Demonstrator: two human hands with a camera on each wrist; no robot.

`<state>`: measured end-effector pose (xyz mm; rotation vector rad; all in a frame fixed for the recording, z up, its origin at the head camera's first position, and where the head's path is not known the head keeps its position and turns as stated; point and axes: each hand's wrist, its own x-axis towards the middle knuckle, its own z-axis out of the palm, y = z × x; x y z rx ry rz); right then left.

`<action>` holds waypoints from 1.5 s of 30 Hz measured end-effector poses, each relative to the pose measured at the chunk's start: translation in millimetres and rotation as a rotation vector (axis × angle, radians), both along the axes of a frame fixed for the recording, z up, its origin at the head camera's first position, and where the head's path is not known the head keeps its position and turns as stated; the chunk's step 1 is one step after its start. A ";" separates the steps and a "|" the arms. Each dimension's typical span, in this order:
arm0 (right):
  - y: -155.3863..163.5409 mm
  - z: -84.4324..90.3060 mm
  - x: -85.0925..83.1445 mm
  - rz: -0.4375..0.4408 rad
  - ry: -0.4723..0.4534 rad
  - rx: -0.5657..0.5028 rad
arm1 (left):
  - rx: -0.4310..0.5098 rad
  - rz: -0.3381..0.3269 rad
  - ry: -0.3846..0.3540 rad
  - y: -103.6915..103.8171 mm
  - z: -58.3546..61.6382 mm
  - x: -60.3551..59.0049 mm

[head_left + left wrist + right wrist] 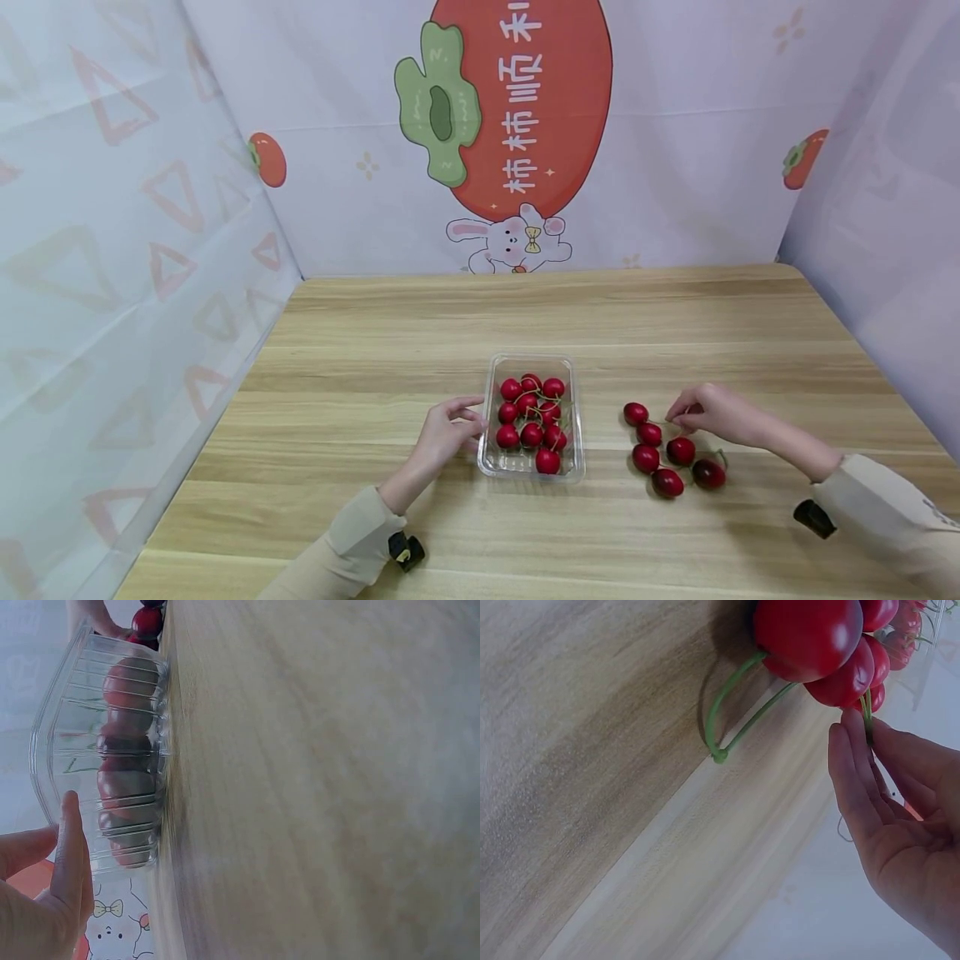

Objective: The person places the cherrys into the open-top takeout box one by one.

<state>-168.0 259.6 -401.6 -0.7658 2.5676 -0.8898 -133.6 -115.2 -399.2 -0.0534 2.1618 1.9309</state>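
Note:
A clear plastic box stands mid-table with several red cherries in it, some with green stems. My left hand is at its left side, with fairly straight fingers touching the ribbed wall near the rim. To the right of the box lies a group of loose, darker red cherries. Over their far side, my right hand pinches thin green stems between thumb and fingertips. The cherries by those stems are close to the table. Nearer the right wrist camera, another cherry has a bent double stem.
Both hands work above a wood-grain table. Behind it hangs a white cloth printed with persimmons and a rabbit, and a patterned cloth lines the left. Each sleeve carries a small black device near the wrist.

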 end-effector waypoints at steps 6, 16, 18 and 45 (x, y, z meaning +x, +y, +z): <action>-1.6 1.7 0.1 -0.029 -0.037 -0.032 | 0.017 0.001 0.000 -2.3 -10.9 -4.1; -2.0 4.5 -0.9 -0.031 -0.028 -0.071 | 0.018 0.018 0.003 -3.9 -26.3 -10.3; -2.3 5.4 -1.1 -0.030 -0.028 -0.076 | 0.015 0.018 0.003 -3.9 -26.1 -10.5; -10.9 19.3 -7.4 -0.002 0.051 -0.111 | 0.002 0.013 0.007 -3.9 -25.4 -10.1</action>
